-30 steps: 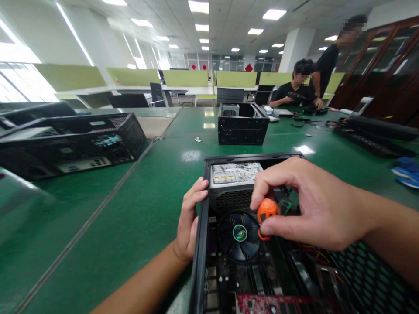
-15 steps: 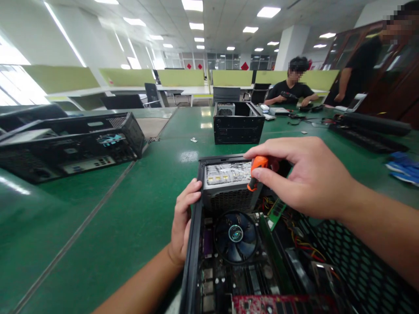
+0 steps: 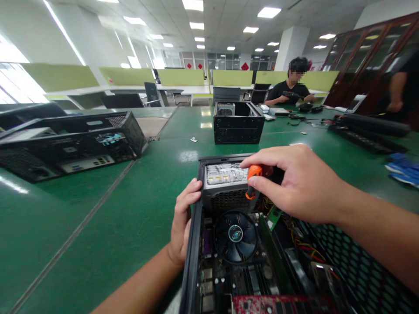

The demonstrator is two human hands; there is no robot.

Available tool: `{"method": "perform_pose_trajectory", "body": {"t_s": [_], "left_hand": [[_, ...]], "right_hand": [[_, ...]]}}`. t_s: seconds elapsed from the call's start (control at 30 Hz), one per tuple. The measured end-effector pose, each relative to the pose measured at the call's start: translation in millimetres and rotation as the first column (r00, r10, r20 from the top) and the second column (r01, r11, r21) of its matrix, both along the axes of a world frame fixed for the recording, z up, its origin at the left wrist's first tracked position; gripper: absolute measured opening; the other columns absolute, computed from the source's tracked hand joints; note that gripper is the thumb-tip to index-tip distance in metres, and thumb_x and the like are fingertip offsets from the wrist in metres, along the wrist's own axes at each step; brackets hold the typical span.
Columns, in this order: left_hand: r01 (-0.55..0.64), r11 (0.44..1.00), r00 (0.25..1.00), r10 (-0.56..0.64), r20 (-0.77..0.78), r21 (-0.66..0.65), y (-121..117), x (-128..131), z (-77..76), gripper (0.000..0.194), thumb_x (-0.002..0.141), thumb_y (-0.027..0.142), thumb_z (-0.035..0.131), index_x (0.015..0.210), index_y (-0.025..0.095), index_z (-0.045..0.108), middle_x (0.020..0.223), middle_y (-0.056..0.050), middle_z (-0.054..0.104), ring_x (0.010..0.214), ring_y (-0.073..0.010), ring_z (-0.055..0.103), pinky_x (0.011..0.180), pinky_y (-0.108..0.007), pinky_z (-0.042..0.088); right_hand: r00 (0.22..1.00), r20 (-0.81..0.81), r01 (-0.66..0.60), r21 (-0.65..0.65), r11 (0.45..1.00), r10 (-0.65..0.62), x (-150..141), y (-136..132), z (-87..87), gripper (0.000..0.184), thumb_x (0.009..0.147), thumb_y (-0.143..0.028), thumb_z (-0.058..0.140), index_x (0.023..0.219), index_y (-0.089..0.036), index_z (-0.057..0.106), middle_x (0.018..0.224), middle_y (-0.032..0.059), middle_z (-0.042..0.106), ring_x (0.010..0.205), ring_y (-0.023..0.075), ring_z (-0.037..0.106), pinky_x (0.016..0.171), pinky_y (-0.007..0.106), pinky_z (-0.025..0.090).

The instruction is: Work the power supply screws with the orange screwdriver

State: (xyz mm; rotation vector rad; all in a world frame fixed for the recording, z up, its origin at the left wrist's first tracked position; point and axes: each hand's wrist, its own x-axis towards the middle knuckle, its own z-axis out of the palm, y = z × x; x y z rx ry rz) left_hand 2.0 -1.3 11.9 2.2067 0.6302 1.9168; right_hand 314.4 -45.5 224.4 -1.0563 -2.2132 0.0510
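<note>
An open black computer case [image 3: 193, 244] lies before me with its inside facing up. My left hand [image 3: 183, 220] grips its left edge, fingertips over the rim. In my right hand [image 3: 294, 185] is a screwdriver [image 3: 254, 176] with an orange and black handle, held between thumb and fingers above the power supply [image 3: 229, 198]. The handle is tilted; its shaft and tip cannot be made out. Nearer to me inside the case sit a round cooling fan [image 3: 235, 234], a green memory stick [image 3: 274, 217] and a red card [image 3: 281, 303].
Another open case [image 3: 239, 128] stands ahead on the green table [image 3: 131, 218], and a larger one [image 3: 72, 146] lies at the left. Blue gloves [image 3: 404, 168] and a black keyboard [image 3: 355, 137] are on the right. A person [image 3: 290, 89] sits across the table.
My right hand has shifted slightly left and down with the screwdriver. My left hand has stayed put. The standing person at the right has moved farther toward the picture's edge.
</note>
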Motion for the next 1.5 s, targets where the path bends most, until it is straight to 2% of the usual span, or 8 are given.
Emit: {"method": "perform_pose_trajectory", "body": {"t_s": [0.37, 0.83, 1.03, 1.1, 1.2, 1.3, 1.4, 1.5], "left_hand": [[0.018, 1.000, 1.000, -0.018, 0.018, -0.006, -1.1, 0.8, -2.5, 0.044, 0.132, 0.042, 0.070, 0.175, 0.036, 0.077, 0.179, -0.009, 0.084, 0.178, -0.0308, 0.075, 0.151, -0.052, 0.063], [0.010, 1.000, 1.000, -0.010, 0.006, -0.005, 0.5, -1.4, -4.5, 0.045, 0.131, 0.043, 0.071, 0.174, 0.035, 0.077, 0.178, -0.010, 0.085, 0.178, -0.0340, 0.076, 0.150, -0.059, 0.065], [0.003, 1.000, 1.000, -0.003, 0.007, -0.006, -1.8, 0.6, -2.8, 0.045, 0.131, 0.040, 0.069, 0.175, 0.035, 0.077, 0.179, -0.010, 0.084, 0.178, -0.0320, 0.075, 0.151, -0.056, 0.064], [0.006, 1.000, 1.000, -0.006, 0.004, -0.005, -1.9, 0.4, -3.4, 0.045, 0.131, 0.039, 0.068, 0.176, 0.035, 0.076, 0.180, -0.010, 0.084, 0.179, -0.0317, 0.075, 0.152, -0.055, 0.063], [0.020, 1.000, 1.000, -0.019, 0.012, -0.016, -1.2, -1.1, -5.8, 0.045, 0.130, 0.038, 0.070, 0.175, 0.035, 0.076, 0.180, -0.011, 0.083, 0.179, -0.0330, 0.074, 0.152, -0.058, 0.064], [0.020, 1.000, 1.000, -0.019, 0.024, -0.023, -0.6, -1.7, -7.7, 0.046, 0.128, 0.037, 0.074, 0.174, 0.034, 0.076, 0.179, -0.011, 0.083, 0.179, -0.0346, 0.075, 0.150, -0.061, 0.065], [0.021, 1.000, 1.000, -0.021, 0.015, -0.011, -0.9, 0.1, -6.9, 0.048, 0.127, 0.035, 0.076, 0.175, 0.034, 0.075, 0.179, -0.011, 0.083, 0.178, -0.0349, 0.076, 0.150, -0.061, 0.065], [0.020, 1.000, 1.000, -0.020, -0.004, 0.003, -1.8, 2.6, -4.9, 0.051, 0.126, 0.036, 0.075, 0.177, 0.034, 0.073, 0.181, -0.012, 0.082, 0.178, -0.0355, 0.075, 0.150, -0.061, 0.065]], "right_hand": [[1.000, 0.006, 0.001, -0.008, 1.000, -0.001, -0.9, -1.2, -2.6, 0.032, 0.106, -0.019, 0.077, 0.121, -0.021, 0.105, 0.124, 0.0131, 0.105, 0.105, 0.0329, 0.101, 0.099, 0.043, 0.080], [0.999, -0.037, 0.000, -0.044, 0.999, -0.002, -0.5, 1.7, -1.7, 0.029, 0.104, -0.019, 0.078, 0.117, -0.021, 0.104, 0.120, 0.0118, 0.104, 0.099, 0.0302, 0.099, 0.091, 0.040, 0.075], [0.999, -0.032, 0.029, -0.180, 0.983, -0.036, -2.9, 2.8, 1.9, 0.013, 0.106, -0.027, 0.089, 0.100, -0.025, 0.100, 0.088, 0.0020, 0.095, 0.072, 0.0218, 0.081, 0.073, 0.035, 0.062], [0.999, -0.040, 0.011, -0.207, 0.978, -0.020, -1.4, 4.1, 1.3, 0.020, 0.109, -0.027, 0.084, 0.116, -0.025, 0.102, 0.100, 0.0045, 0.100, 0.083, 0.0247, 0.088, 0.082, 0.037, 0.067], [1.000, -0.026, 0.005, -0.230, 0.973, -0.011, 1.6, 5.5, -0.9, 0.041, 0.115, -0.024, 0.070, 0.145, -0.022, 0.098, 0.140, 0.0121, 0.102, 0.121, 0.0330, 0.096, 0.109, 0.045, 0.072], [1.000, -0.011, -0.015, -0.270, 0.963, 0.012, 3.3, 5.9, -2.0, 0.050, 0.117, -0.019, 0.060, 0.154, -0.021, 0.093, 0.155, 0.0141, 0.098, 0.135, 0.0343, 0.094, 0.121, 0.048, 0.071], [1.000, -0.009, -0.015, -0.284, 0.959, 0.013, 2.7, 6.1, -0.8, 0.046, 0.116, -0.017, 0.061, 0.149, -0.022, 0.094, 0.149, 0.0118, 0.100, 0.130, 0.0318, 0.095, 0.115, 0.043, 0.072], [1.000, -0.005, 0.023, -0.261, 0.965, -0.026, 0.1, 5.8, 1.3, 0.027, 0.114, -0.025, 0.074, 0.128, -0.027, 0.097, 0.120, 0.0055, 0.102, 0.101, 0.0268, 0.093, 0.093, 0.036, 0.070]]}}
